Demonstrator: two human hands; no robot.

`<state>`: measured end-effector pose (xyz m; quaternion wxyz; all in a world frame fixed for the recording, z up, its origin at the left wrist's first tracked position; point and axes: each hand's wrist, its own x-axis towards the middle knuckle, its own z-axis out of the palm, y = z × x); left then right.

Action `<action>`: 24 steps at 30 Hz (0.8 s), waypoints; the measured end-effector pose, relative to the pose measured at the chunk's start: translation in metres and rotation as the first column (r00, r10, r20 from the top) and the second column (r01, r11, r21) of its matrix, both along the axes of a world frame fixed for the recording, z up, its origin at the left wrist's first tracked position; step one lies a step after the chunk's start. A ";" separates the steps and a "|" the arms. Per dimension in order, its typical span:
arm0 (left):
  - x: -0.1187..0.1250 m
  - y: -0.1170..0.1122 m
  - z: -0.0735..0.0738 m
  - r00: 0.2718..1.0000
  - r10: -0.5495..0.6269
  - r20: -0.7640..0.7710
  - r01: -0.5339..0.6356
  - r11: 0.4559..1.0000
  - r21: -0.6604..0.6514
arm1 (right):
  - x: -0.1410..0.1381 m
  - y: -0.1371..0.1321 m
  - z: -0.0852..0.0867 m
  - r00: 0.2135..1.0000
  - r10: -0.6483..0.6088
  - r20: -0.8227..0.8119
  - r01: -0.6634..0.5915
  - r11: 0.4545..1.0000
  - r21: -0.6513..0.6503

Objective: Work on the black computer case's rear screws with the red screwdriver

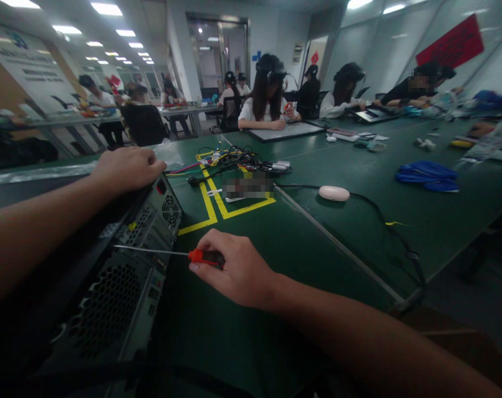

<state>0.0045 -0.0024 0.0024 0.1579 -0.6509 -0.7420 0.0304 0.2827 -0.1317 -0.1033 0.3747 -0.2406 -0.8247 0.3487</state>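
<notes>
A desktop computer case [122, 287] lies on its side on the green table [275, 309], its rear panel with vents and ports facing me. My left hand [126, 168] rests closed over the case's top far corner. My right hand [236, 268] is closed around the red and black handle of a screwdriver [168, 253]. The thin metal shaft points left, and its tip reaches the case's rear panel.
A tangle of coloured cables [234, 160] lies inside yellow tape lines beyond the case. A white mouse [334, 193] with a black cord and a blue cloth [428, 176] lie to the right. Several people sit working at the far end of the table.
</notes>
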 end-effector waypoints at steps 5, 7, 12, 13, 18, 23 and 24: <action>-0.001 0.000 -0.001 1.000 -0.001 0.001 0.001 1.000 -0.001 | 0.001 0.000 0.001 1.000 -0.006 -0.001 0.006 1.000 0.020; -0.002 0.001 -0.002 1.000 0.000 0.001 0.000 1.000 0.003 | 0.001 0.000 0.001 1.000 -0.010 0.000 0.010 1.000 0.022; -0.001 0.001 -0.002 1.000 -0.003 -0.002 0.003 1.000 0.013 | 0.000 -0.001 0.000 1.000 -0.022 0.015 0.022 0.999 0.037; -0.001 0.001 -0.002 1.000 -0.006 -0.003 0.006 1.000 0.011 | -0.001 -0.001 0.000 1.000 -0.021 0.015 0.020 0.999 0.044; -0.001 0.000 -0.002 1.000 -0.013 -0.004 0.013 1.000 0.014 | -0.002 0.000 -0.001 1.000 -0.006 0.031 0.005 0.999 0.039; -0.001 0.000 -0.002 1.000 -0.005 0.003 0.005 1.000 0.014 | 0.001 -0.002 0.001 0.999 0.001 0.040 0.000 0.999 -0.036; -0.001 0.000 -0.002 1.000 -0.005 0.003 0.005 1.000 0.015 | 0.001 -0.002 0.001 0.999 0.003 0.045 -0.001 0.999 -0.039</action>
